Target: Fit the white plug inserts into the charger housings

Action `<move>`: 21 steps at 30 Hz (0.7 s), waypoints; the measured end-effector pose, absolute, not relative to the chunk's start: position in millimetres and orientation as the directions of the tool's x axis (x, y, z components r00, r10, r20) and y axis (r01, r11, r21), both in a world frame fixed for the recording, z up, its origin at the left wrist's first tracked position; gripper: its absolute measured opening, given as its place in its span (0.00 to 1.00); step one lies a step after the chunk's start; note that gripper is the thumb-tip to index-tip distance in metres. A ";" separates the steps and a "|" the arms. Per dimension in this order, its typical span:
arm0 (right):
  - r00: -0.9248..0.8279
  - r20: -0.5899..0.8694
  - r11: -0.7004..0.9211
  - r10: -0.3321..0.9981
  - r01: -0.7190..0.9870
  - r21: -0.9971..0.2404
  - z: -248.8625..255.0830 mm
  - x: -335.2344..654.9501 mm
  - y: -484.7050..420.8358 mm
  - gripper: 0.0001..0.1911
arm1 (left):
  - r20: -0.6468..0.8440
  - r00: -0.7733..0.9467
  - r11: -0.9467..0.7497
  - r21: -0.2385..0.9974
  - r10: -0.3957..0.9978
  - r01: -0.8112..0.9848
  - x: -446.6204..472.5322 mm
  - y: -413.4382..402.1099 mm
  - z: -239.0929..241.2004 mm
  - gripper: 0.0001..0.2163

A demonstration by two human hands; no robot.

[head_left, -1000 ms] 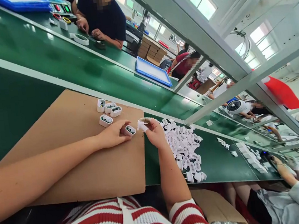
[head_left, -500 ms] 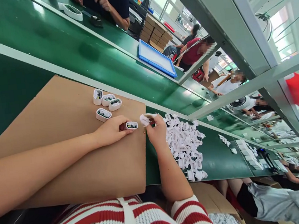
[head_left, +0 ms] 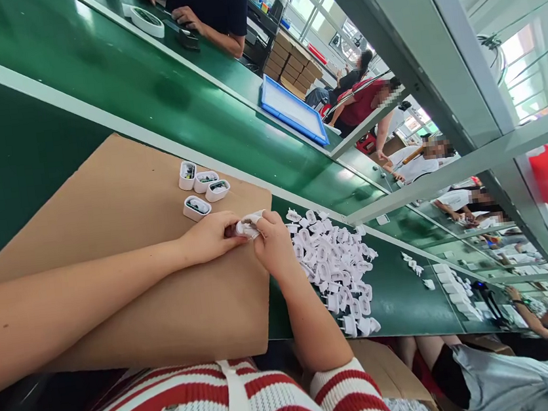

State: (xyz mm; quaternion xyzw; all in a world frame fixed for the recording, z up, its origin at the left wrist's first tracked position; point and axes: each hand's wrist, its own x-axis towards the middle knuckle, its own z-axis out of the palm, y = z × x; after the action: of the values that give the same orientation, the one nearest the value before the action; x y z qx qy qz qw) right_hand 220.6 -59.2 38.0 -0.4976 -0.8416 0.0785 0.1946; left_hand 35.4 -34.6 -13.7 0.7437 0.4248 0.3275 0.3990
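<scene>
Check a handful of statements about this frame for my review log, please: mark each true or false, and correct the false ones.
1. Four white housings stand on the brown cardboard. True.
2. The pile of white parts lies on the cardboard. False: the pile is on the green tabletop, to the right of it.
3. The left hand and the right hand meet at white plastic held between them. True.
4. The wearer's right sleeve is plain blue. False: the sleeve has red and white stripes.
5. A blue-rimmed tray lies beyond the cardboard, on the far side of the line. True.
</scene>
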 end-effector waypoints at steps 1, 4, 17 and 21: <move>-0.436 0.236 0.493 0.868 0.813 -0.310 39.4 219.5 -59.1 0.19 | 0.144 0.427 -0.318 0.873 0.892 0.370 35.4 -34.5 -13.2 0.15; -0.446 0.210 0.490 0.870 0.830 -0.266 41.2 217.0 -59.7 0.17 | 0.146 0.446 -0.327 0.873 0.883 0.362 35.4 -35.0 -10.7 0.15; -0.368 0.172 0.398 0.914 0.895 -0.200 44.4 212.7 -48.2 0.09 | 0.137 0.458 -0.365 0.811 0.878 0.458 33.2 -30.1 -3.4 0.18; -0.351 0.194 0.386 0.916 0.903 -0.187 48.7 212.2 -49.5 0.09 | 0.091 0.451 -0.349 0.771 0.888 0.532 33.3 -31.4 4.5 0.18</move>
State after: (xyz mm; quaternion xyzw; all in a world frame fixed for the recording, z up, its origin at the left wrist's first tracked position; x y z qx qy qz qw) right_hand 212.2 -49.5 48.7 -0.5536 -0.8216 0.0234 0.1339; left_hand 33.3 -31.4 4.5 0.7795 0.4553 0.2590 0.3435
